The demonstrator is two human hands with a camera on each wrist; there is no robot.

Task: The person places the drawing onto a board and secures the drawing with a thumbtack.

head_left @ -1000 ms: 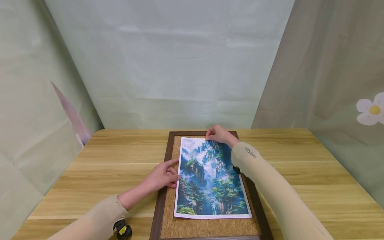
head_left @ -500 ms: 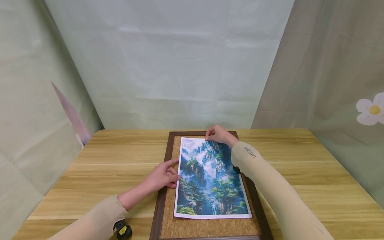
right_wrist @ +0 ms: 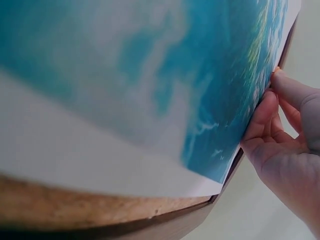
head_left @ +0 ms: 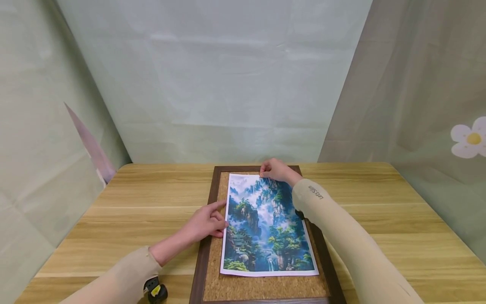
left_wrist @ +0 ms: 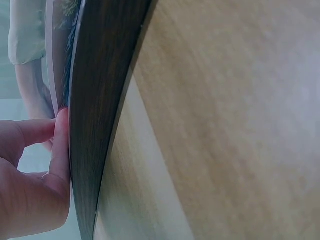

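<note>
the far right corner of the landscape print (head_left: 265,223) is pinched by the curled fingers of the right hand (head_left: 276,170). the print's left edge is touched at mid-length by the left hand (head_left: 206,222), index extended, other fingers loosely curled. the print is laid flat on the cork board (head_left: 262,287), inside its dark wooden frame (head_left: 200,270), on the wooden table (head_left: 152,198). in the left wrist view a fingertip (left_wrist: 62,131) is seen pressed against the frame's edge; in the right wrist view the print's white border is seen lying just above the cork.

Looks like a staged recording booth, not a lived-in room. Pale green cloth sheets (head_left: 212,84) are hanging around a wooden table (head_left: 379,202) on three sides.
</note>
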